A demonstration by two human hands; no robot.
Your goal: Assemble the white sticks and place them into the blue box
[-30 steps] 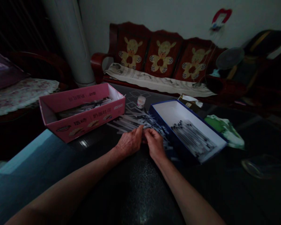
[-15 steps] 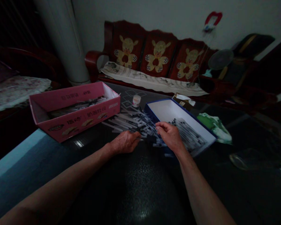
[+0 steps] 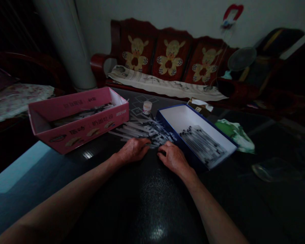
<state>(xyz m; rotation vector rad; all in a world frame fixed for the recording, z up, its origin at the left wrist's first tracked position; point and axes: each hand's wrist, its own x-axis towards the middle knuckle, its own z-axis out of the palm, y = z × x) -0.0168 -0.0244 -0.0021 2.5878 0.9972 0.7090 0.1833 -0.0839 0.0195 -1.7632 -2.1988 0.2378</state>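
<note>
A loose heap of thin white sticks with dark ends (image 3: 139, 130) lies on the dark table (image 3: 147, 203) between two boxes. My left hand (image 3: 132, 150) rests at the heap's near edge with fingers curled on one stick. My right hand (image 3: 173, 157) sits beside it, fingers bent down onto the sticks next to the blue box (image 3: 167, 130). That blue box has a white inside and holds a row of the same sticks (image 3: 202, 144). A pink cardboard box (image 3: 78, 127) at the left holds more sticks.
A small white jar (image 3: 147, 107) stands behind the heap. A green and white cloth (image 3: 235, 134) lies right of the blue box. A red sofa with bear cushions (image 3: 171, 59) runs along the far side. A white pillar (image 3: 66, 44) rises at the back left.
My right hand was over the blue box half a second ago and has come back to the heap beside my left hand. The left hand has barely moved.
</note>
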